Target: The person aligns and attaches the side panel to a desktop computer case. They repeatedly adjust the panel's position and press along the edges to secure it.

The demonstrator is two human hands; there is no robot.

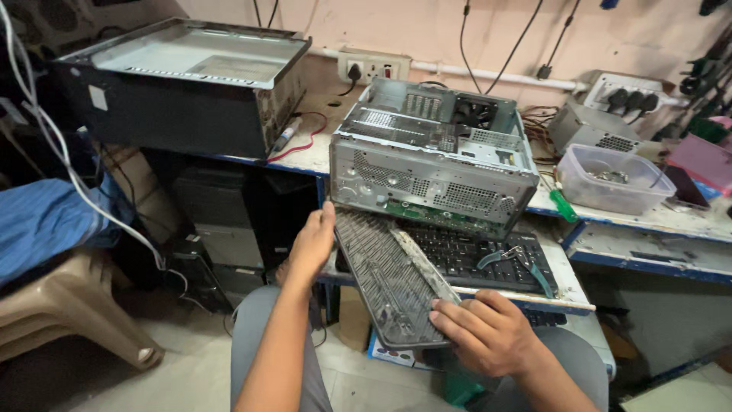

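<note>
Two hands, left hand (313, 246), right hand (484, 329), one perforated panel (385, 286) (gripped at both ends), one keyboard (476, 258)

computer repair workshop: opened pc case (433, 156)

My left arm comes up from the near edge, bare, running far and slightly right. My left hand (313, 243) is raised at the end of it, back of the hand toward me, fingers together and curled over the far left edge of what I hold, thumb tucked out of sight. My right forearm enters from the near right corner and angles left. My right hand (482, 332) lies lower and nearer, palm down, fingers spread a little and pointing left, gripping the near right end. The two hands are well apart. Both knees show below, in grey trousers.
</note>
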